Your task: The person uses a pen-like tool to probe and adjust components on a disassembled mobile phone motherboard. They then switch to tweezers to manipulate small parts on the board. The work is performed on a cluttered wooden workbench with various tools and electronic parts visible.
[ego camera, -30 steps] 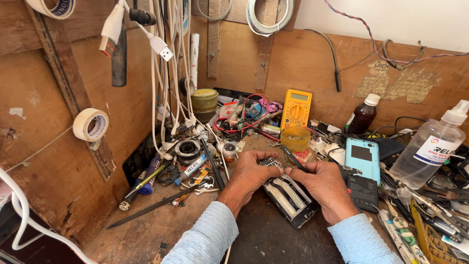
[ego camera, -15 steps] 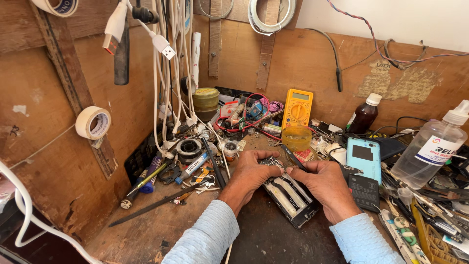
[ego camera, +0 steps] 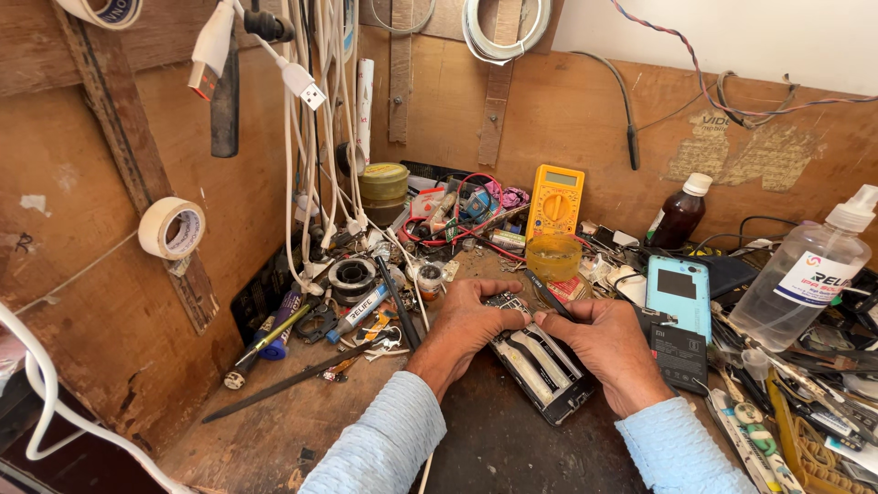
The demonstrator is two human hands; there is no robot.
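My left hand [ego camera: 471,320] and my right hand [ego camera: 604,337] both rest on the opened phone [ego camera: 540,364], which lies face down on the dark mat [ego camera: 494,430] between my wrists. My left fingers [ego camera: 494,295] curl over its upper end, pressing the top corner. My right fingers [ego camera: 560,316] pinch a thin dark tool [ego camera: 545,295], its tip at the phone's upper edge, just beside my left fingertips. Just past my fingertips stands a small yellow cup [ego camera: 553,258], with a yellow multimeter [ego camera: 555,199] behind it. Right of my right hand lies a light blue phone [ego camera: 679,295].
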